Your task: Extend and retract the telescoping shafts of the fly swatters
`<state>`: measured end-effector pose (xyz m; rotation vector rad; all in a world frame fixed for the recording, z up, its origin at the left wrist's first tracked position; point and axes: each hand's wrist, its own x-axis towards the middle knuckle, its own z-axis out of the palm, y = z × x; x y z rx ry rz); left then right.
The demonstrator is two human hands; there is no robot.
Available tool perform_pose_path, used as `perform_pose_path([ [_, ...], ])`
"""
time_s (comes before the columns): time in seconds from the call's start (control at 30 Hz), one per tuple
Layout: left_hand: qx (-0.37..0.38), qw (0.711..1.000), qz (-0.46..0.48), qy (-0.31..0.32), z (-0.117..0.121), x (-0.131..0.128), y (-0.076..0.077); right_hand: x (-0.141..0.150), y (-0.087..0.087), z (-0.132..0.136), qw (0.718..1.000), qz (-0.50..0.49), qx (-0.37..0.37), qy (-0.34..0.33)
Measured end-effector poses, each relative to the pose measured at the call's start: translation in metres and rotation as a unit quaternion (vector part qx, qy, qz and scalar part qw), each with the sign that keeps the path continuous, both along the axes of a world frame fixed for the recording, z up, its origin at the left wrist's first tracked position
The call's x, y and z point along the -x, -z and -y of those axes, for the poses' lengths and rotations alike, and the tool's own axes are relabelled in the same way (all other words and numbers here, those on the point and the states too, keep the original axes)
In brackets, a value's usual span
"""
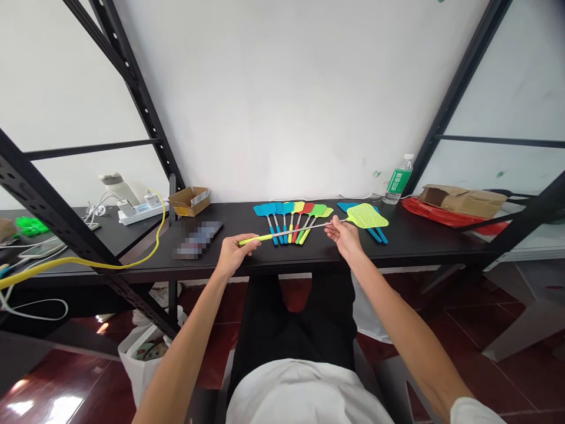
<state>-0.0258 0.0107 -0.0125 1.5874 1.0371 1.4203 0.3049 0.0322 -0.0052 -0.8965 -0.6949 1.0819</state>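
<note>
A yellow-green fly swatter (368,216) with a thin metal rod is held out sideways above the black table, its rod extended. My left hand (237,253) is closed round its yellow handle at the left end. Close to the perforated head, my right hand (344,234) pinches the rod. Behind the rod, several shorter swatters lie fanned in a row, among them a blue swatter (265,210), a red swatter (305,208) and a green swatter (318,210). Partly hidden under the held head are blue swatters (382,235) on the right.
An open cardboard box (189,202) and a blurred flat dark object (198,239) are on the table's left. At the right stand a water bottle (399,180) and a brown paper package (461,200) on red plastic. A yellow cable (145,257) crosses the left rack post.
</note>
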Motion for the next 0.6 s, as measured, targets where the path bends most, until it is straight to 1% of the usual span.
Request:
perform_pose_path([
  [0.1,0.006,1.000,0.002,-0.012,0.000,0.000,0.001,0.001,-0.001,0.001,1.000,-0.002,0.008,0.001],
  [0.2,0.004,1.000,0.012,-0.008,-0.002,0.001,0.003,0.002,-0.002,0.002,1.000,-0.010,-0.002,0.003],
  [0.3,0.001,1.000,0.023,0.020,-0.003,0.002,0.003,0.001,-0.005,0.003,0.999,-0.014,-0.042,-0.004],
  [0.43,0.026,0.997,0.039,0.054,-0.002,0.004,-0.001,-0.005,-0.012,0.005,0.994,-0.008,-0.109,-0.014],
  [0.53,0.040,0.997,0.020,0.065,0.001,0.003,-0.005,-0.008,-0.018,0.008,0.989,-0.005,-0.144,-0.024],
  [0.6,0.046,0.996,-0.006,0.072,0.003,0.002,-0.007,-0.007,-0.021,0.011,0.989,-0.001,-0.147,-0.033],
])
